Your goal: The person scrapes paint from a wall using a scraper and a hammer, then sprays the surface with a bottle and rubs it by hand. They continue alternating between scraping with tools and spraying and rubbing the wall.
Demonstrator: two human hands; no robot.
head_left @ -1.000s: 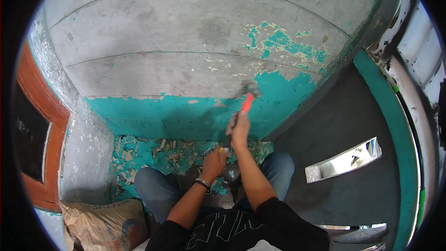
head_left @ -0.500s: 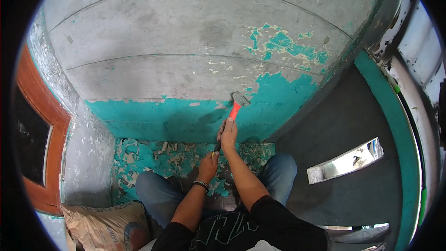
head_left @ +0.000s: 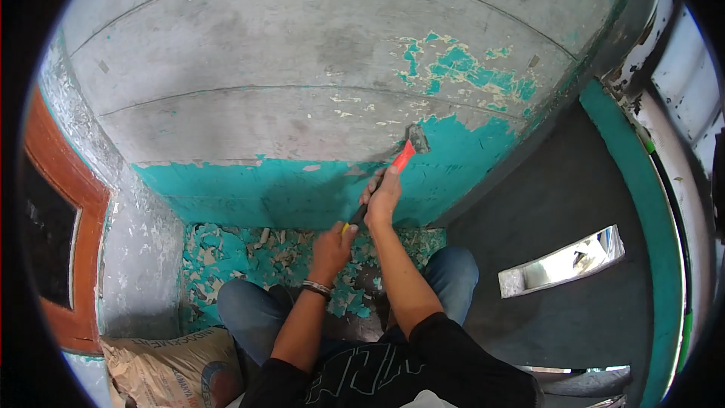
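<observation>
A paint scraper [head_left: 405,156] with a grey head, a red neck and a dark handle slants up and to the right in front of the wall. My right hand [head_left: 383,198] is wrapped round the handle just below the red neck. Lower down, my left hand [head_left: 332,251] grips the handle's end, where a bit of yellow shows. The scraper's head lies against the turquoise paint [head_left: 468,147] near its ragged upper border with the bare grey wall [head_left: 249,45]. Whether the blade touches the wall is hard to tell.
Turquoise and cream paint flakes [head_left: 226,253] litter the floor between my knees and the wall. A brown paper sack [head_left: 162,366] stands at lower left, below a wooden frame [head_left: 91,189]. On the right is a dark panel [head_left: 559,204] with a bright opening [head_left: 566,261].
Both hands have pushed the scraper up and to the right along the wall. Its head has shifted from the paint's edge near the middle to a spot farther right, and the handle leans more.
</observation>
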